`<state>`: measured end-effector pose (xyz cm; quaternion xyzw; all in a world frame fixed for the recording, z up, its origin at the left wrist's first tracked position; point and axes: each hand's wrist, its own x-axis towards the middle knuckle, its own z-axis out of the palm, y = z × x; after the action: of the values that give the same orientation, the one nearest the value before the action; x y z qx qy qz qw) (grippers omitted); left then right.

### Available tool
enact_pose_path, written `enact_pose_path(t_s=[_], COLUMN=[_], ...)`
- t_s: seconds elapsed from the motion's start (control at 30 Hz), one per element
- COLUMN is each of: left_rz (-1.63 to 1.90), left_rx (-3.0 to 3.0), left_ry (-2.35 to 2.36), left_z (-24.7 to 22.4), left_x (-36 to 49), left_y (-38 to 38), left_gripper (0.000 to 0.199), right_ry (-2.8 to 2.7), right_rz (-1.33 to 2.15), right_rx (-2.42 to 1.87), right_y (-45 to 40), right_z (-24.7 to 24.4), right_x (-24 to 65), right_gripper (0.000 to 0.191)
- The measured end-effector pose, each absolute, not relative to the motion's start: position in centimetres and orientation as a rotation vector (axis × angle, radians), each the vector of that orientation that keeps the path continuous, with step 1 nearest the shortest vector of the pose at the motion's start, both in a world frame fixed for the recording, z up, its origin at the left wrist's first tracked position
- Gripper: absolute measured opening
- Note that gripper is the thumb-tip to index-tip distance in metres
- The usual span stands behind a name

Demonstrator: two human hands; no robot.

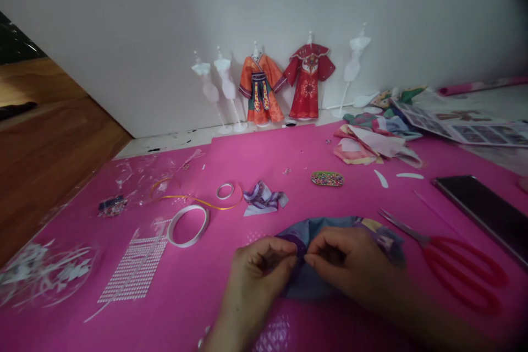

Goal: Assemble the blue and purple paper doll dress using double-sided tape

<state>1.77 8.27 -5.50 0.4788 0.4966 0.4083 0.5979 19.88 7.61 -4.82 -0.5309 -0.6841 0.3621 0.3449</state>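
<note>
An oval container [327, 172], placed at the far side right of centre on the pink work surface [264, 151], holds multicoloured beads [328, 179]. A clear round container [95, 264], at the near left edge, holds white scraps [74, 272] in narrow strips and small pieces. Clear plastic packaging [138, 173] lies at the far left; a packet [112, 206] of small multicoloured pieces lies beside it, its contents too small to identify.

The blue-grey fabric piece [307, 284] is located at the near side, right of centre, directly under both hands. A dark purple band [297, 242] runs along its left part.

The left hand [259, 264] enters from the near edge, wrist low, fingers curled to the right. Its thumb and forefinger are pinched on the purple band. The right hand [350, 258] enters from the near right, forearm across the surface, fingers curled to the left. Its thumb and forefinger tips are drawn together just beside the left fingertips; whether they grip the fabric cannot be told.

Red-handled scissors [427, 241] lie to the right of the right hand, blades toward the far left. A phone [482, 209] lies farther right.
</note>
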Motion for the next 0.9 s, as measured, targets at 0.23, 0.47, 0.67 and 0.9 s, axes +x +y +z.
enact_pose_path(t_s=[0.23, 0.47, 0.67, 0.9], left_rz=[0.961, 0.961, 0.919, 0.963], left_rx=[1.076, 1.055, 1.044, 1.133], left_ry=[1.138, 1.135, 1.145, 1.159], left_z=[-5.76, -5.31, -5.26, -5.73], left_x=[1.82, 1.93, 1.71, 1.92], left_y=[8.41, 8.31, 8.29, 8.55], left_gripper=[0.008, 0.008, 0.009, 0.012], right_ry=[-1.775, -1.8, -1.799, -1.826], right_rz=[0.916, 0.918, 0.894, 0.849], right_rx=[-1.38, -1.366, -1.383, -1.369], right_y=[7.62, 7.69, 7.72, 7.74], right_z=[-5.12, -5.07, -5.15, -5.24], right_x=[19.75, 19.79, 19.8, 19.64], right_gripper=[0.014, 0.014, 0.015, 0.015])
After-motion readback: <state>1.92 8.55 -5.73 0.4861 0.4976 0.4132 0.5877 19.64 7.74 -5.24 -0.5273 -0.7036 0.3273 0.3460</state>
